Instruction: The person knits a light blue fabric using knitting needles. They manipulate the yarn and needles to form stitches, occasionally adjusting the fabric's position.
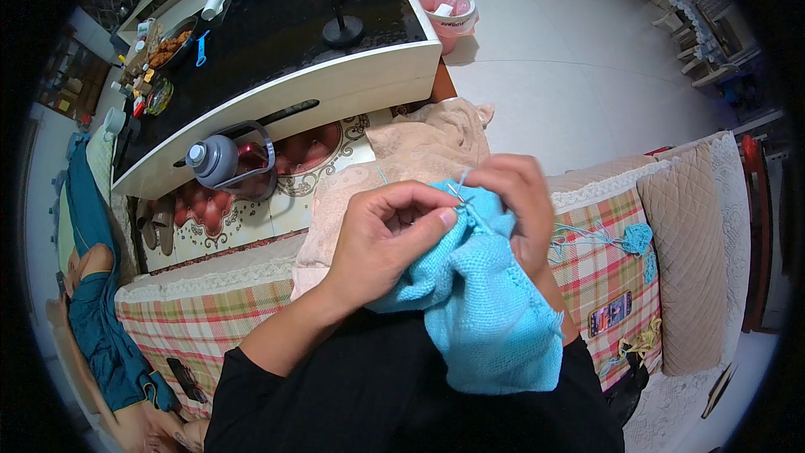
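Light-blue knitting (495, 310) hangs over my lap, its upper edge gathered between my hands. Thin metal knitting needles (458, 195) cross at that edge, their tips showing between my fingers. My left hand (390, 235) pinches the work there, thumb and forefinger pressed together. On the other side, my right hand (521, 205) is wrapped round the knitting, its fingers curled and slightly blurred. A strand of blue yarn (464, 176) runs up by the right fingertips. What lies under the right palm is hidden.
On the plaid sofa cover at right lie a blue yarn ball (637, 238), a phone (610, 314) and yellow yarn (644, 339). A low black-topped table (277, 25) stands ahead, with a large grey bottle (214, 159) beside it. Another person (96, 319) reclines at left. A pink bin (447, 21) stands beyond.
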The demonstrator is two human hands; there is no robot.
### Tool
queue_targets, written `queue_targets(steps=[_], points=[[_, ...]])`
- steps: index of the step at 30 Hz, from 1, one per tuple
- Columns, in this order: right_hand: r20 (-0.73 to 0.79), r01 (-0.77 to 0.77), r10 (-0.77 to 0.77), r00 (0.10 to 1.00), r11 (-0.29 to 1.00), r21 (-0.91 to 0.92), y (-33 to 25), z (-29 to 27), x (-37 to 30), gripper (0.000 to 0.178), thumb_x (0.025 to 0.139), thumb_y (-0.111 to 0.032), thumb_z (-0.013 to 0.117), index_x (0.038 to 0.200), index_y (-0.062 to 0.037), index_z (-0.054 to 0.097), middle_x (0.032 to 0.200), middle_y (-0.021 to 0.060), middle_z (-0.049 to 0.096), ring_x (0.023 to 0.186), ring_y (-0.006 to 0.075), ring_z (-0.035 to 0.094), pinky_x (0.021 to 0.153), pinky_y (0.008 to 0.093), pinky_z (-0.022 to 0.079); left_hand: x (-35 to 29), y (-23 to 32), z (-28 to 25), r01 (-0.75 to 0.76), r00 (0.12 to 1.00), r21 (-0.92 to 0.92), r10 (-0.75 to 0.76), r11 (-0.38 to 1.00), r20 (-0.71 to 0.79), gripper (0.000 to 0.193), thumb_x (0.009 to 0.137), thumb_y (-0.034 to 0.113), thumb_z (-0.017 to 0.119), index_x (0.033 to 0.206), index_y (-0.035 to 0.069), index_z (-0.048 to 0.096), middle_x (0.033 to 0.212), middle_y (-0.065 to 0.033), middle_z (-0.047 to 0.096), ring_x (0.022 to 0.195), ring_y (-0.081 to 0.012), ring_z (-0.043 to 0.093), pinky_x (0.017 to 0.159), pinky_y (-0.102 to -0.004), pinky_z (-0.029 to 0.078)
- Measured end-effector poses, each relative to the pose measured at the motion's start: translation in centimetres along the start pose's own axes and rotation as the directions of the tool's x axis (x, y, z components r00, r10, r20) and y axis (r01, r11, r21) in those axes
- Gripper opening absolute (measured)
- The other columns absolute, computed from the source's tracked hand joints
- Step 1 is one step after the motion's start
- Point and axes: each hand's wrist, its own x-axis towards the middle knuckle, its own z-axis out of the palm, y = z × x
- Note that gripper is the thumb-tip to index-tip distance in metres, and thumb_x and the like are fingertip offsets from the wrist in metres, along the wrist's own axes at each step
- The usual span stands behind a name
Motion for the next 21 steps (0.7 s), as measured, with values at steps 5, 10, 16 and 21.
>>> queue_targets(steps=[5,10,16,21], points=[[-0.098,0.123,-0.148,0.984,0.968,-0.22,0.6,-0.7,-1.3,0.027,0.061,-0.025,0.08,0.087,-0.0162,0.079,0.081,-0.0003,0.058,0.072,0.016,0.048,0.06,0.0296,0.04,0.4,0.0,-0.3,-0.059,0.998,-0.04,0.058,0.997,-0.039,0.02,0.093,0.008,0.066,0.111,-0.001,0.066,0.097,-0.0034,0.068,0.082,-0.0052,0.061,0.078,-0.0205,0.05],[-0.008,0.048,-0.048,0.999,0.997,0.056,0.2,-0.9,-1.1,0.026,0.058,-0.019,0.082,0.083,-0.0167,0.077,0.08,-0.0029,0.058,0.081,0.0153,0.049,0.069,0.0273,0.042,0.2,0.2,-0.6,-0.029,0.997,-0.021,0.03,0.999,0.068,0.019,0.095,0.009,0.064,0.11,-0.002,0.068,0.097,-0.0033,0.069,0.086,-0.0056,0.061,0.079,-0.0203,0.05],[-0.134,0.145,-0.192,0.972,0.942,-0.302,0.3,-0.4,-1.4,0.026,0.057,-0.018,0.079,0.081,-0.0153,0.071,0.082,-0.0005,0.059,0.082,0.0196,0.052,0.068,0.0307,0.044,0.3,0.2,-0.7,-0.004,0.999,0.038,0.003,0.999,0.032,0.02,0.091,0.012,0.071,0.108,0.0,0.072,0.098,-0.0078,0.072,0.085,-0.0069,0.063,0.078,-0.0201,0.05],[0.122,-0.007,0.03,0.992,0.984,-0.18,0.0,-0.7,0.2,0.019,0.069,-0.019,0.074,0.085,-0.0108,0.069,0.087,0.0052,0.059,0.084,0.0238,0.055,0.071,0.0319,0.046,-0.1,0.6,-0.2,-0.092,0.996,0.265,0.086,0.96,0.037,0.017,0.088,0.01,0.073,0.101,-0.001,0.074,0.092,-0.007,0.071,0.081,-0.0081,0.062,0.074,-0.022,0.049]])
